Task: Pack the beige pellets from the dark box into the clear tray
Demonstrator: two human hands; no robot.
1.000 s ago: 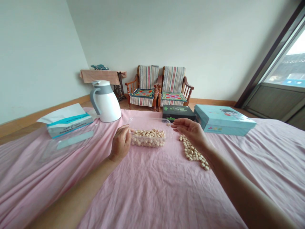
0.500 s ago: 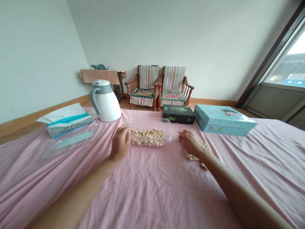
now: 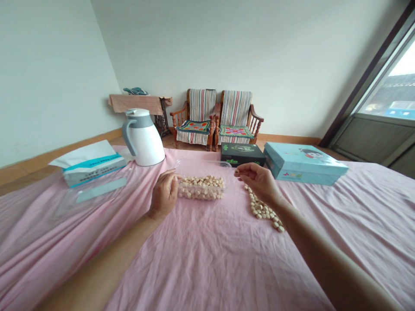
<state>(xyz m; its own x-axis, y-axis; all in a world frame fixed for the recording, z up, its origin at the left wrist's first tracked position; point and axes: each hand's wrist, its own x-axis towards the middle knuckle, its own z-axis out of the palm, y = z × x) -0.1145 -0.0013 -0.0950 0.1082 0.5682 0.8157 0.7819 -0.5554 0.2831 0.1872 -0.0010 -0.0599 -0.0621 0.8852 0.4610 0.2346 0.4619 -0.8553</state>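
My left hand (image 3: 164, 194) rests on the pink cloth (image 3: 207, 255) with its fingers curled around the left end of a clear plastic container (image 3: 202, 183) that holds pale round seeds. My right hand (image 3: 257, 181) is raised just right of the container, fingers pinched together near its rim, on something too small to make out. A loose pile of the same pale seeds (image 3: 264, 209) lies on the cloth under and behind my right wrist.
A white jug (image 3: 143, 137) stands behind the container. A tissue box (image 3: 92, 164) and a clear lid (image 3: 100, 190) lie at the left. A black box (image 3: 243, 154) and a light blue box (image 3: 303, 163) sit at the back right. Two wooden chairs (image 3: 217, 119) stand by the wall.
My right hand dropped onto the seed pile, then rose again, pinched, toward the container's right edge. My left hand stayed on the container.
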